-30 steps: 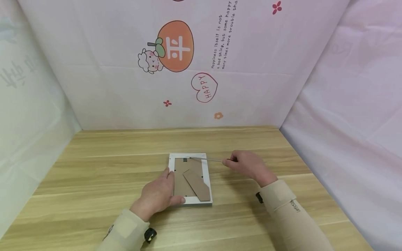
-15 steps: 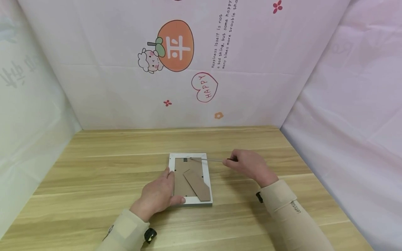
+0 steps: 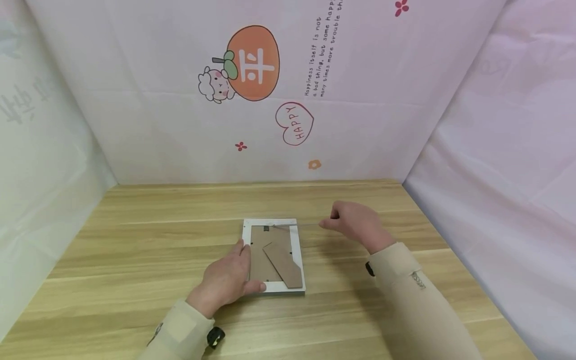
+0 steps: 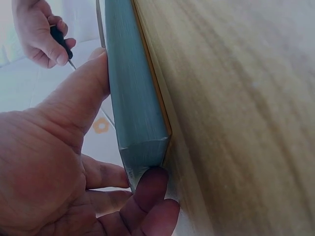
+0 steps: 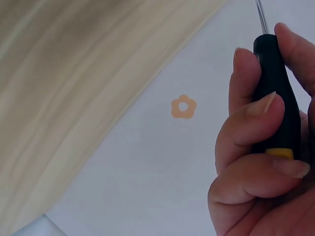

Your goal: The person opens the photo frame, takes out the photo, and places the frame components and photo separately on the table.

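A picture frame (image 3: 294, 242) lies face down on the table, its white border surrounding a brown backing board (image 3: 261, 260) with a slanted stand flap (image 3: 284, 266). My left hand (image 3: 227, 277) grips its near left corner, thumb on the near edge and fingers along the left side. In the left wrist view, the fingers curl round the corner of the frame's bluish side (image 4: 135, 88). My right hand (image 3: 357, 225) holds a screwdriver by its dark green handle (image 5: 275, 73). The thin shaft (image 3: 306, 225) reaches left across the frame's border, its tip at the backing's far edge beside a small dark hanger (image 3: 266, 228).
Small dark tabs sit round the backing's edge. The wooden table (image 3: 157, 235) meets a printed white cloth (image 3: 180, 145) at the back, with more cloth at both sides. Dark bands circle both wrists at the beige sleeves (image 3: 418, 295).
My right hand has risen slightly, lifting the screwdriver's handle end while the tip stays at the backing's far edge. My left hand and the frame have held still.
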The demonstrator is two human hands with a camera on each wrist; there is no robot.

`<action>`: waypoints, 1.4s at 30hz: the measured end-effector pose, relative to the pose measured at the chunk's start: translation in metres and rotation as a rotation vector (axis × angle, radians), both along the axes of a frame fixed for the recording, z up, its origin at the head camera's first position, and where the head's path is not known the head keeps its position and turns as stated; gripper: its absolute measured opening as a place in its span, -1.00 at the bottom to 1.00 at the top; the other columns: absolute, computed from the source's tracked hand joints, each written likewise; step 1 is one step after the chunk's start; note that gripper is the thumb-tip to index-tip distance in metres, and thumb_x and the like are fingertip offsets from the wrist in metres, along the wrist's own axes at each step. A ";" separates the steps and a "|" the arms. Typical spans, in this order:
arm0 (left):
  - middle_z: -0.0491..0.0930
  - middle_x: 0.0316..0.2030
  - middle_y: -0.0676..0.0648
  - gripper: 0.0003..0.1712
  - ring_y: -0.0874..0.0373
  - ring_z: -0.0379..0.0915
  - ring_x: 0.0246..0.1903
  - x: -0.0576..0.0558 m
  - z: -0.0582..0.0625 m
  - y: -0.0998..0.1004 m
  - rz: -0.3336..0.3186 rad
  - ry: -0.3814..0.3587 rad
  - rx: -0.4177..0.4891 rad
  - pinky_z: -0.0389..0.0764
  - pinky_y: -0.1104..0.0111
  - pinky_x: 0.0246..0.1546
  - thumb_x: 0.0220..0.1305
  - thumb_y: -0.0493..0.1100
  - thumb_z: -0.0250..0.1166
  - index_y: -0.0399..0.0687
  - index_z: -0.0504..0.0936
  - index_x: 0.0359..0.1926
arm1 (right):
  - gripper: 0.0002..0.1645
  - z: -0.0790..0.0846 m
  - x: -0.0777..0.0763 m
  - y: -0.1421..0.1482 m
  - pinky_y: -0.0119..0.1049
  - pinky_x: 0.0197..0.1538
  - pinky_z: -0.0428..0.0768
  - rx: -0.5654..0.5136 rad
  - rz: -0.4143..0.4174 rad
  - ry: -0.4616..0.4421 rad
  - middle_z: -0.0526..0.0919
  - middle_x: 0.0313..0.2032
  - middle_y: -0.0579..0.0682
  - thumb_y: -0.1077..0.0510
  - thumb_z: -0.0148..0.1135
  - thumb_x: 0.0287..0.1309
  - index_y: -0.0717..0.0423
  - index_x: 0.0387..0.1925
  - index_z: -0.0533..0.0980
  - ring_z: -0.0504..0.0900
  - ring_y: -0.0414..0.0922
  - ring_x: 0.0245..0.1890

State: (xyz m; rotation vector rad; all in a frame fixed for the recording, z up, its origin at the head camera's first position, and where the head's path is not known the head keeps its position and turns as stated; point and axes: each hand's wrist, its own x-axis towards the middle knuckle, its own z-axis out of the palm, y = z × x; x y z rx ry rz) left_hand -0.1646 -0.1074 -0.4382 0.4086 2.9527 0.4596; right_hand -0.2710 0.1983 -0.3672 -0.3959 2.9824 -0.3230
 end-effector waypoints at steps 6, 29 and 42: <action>0.09 0.44 -0.39 0.22 -0.22 0.51 0.02 0.000 0.000 0.000 -0.002 -0.002 0.004 0.54 0.25 -0.58 -0.01 0.40 0.36 -0.42 0.20 0.39 | -0.50 0.012 -0.018 0.001 -0.16 -0.40 0.46 0.024 0.009 -0.096 0.63 -0.36 -0.13 -0.40 0.22 0.06 -0.08 -0.34 0.55 0.50 -0.10 -0.39; 0.13 0.42 -0.40 0.21 -0.20 0.53 -0.01 0.001 0.001 -0.001 -0.005 0.016 0.022 0.61 0.15 -0.49 -0.02 0.39 0.37 -0.42 0.23 0.37 | -0.45 0.028 -0.069 0.003 -0.20 -0.35 0.43 -0.033 0.074 -0.340 0.67 -0.29 -0.04 -0.34 0.27 0.08 0.06 -0.29 0.57 0.45 -0.07 -0.43; 0.12 0.43 -0.40 0.23 -0.19 0.56 -0.08 0.000 -0.001 -0.002 -0.001 0.014 0.009 0.59 0.18 -0.53 -0.03 0.41 0.36 -0.43 0.22 0.38 | -0.44 0.031 -0.076 0.001 -0.25 -0.39 0.38 -0.004 0.085 -0.366 0.67 -0.31 -0.02 -0.36 0.27 0.08 0.05 -0.29 0.58 0.39 -0.12 -0.51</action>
